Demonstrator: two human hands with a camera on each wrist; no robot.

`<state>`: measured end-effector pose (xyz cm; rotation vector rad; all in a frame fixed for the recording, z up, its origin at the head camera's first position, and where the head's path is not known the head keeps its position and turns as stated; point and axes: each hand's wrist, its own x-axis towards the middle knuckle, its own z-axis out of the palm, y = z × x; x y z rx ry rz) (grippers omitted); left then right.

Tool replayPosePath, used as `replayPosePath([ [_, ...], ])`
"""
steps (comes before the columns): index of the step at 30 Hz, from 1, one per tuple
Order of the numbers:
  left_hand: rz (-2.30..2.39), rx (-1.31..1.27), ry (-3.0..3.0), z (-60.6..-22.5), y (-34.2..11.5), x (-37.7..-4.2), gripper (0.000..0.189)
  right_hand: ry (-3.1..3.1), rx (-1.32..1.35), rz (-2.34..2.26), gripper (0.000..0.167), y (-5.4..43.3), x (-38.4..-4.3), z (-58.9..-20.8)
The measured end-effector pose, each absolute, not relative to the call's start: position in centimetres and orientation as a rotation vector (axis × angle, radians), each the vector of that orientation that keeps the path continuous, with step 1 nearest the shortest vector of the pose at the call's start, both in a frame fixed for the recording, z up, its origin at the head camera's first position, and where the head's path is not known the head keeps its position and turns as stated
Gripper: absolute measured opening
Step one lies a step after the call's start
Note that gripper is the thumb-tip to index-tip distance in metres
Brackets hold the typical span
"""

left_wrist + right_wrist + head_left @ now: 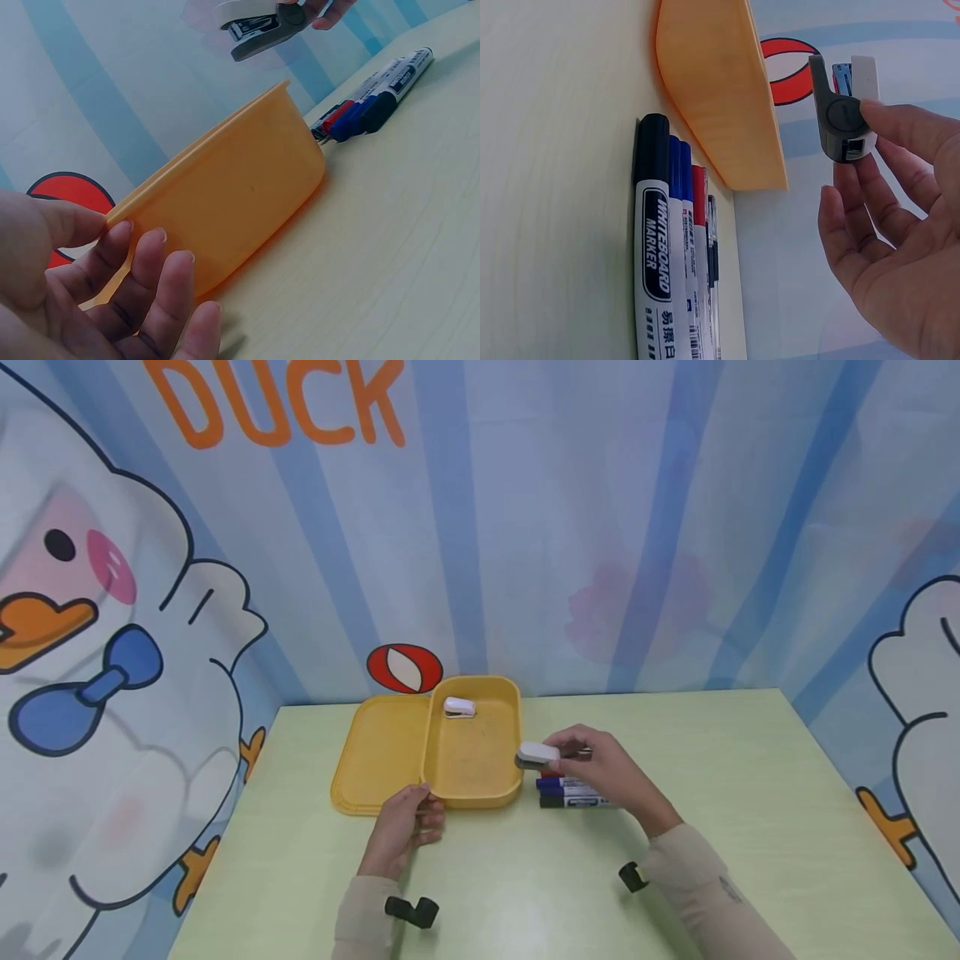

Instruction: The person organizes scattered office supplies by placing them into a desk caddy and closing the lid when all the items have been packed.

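Note:
My right hand [603, 770] pinches a white and grey stapler [536, 753] between thumb and fingers, held up by the right edge of the yellow box [478, 764]. In the right wrist view, the stapler [844, 116] points away from the palm. At the box's near left corner, my left hand [403, 828] pinches the rim, thumb and index finger meeting on it in the left wrist view, other fingers along the outer wall. A small white and pink stapler [459, 707] lies inside the box at its far end.
The box's yellow lid [384, 752] lies flat, folded out to the left. Several markers [573, 797] with black, blue and red caps lie side by side right of the box, partly under my right hand. A printed duck curtain [540, 527] hangs behind the table.

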<state>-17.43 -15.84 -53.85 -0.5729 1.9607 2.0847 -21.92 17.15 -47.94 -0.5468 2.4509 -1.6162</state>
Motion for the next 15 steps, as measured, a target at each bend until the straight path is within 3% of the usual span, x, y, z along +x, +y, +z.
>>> replayPosePath([
  [15,2.079,-0.569,1.965,-53.6,-15.8,-17.4,0.032,2.478,-0.527,-1.563,0.024,15.0,-24.3,-47.1],
])
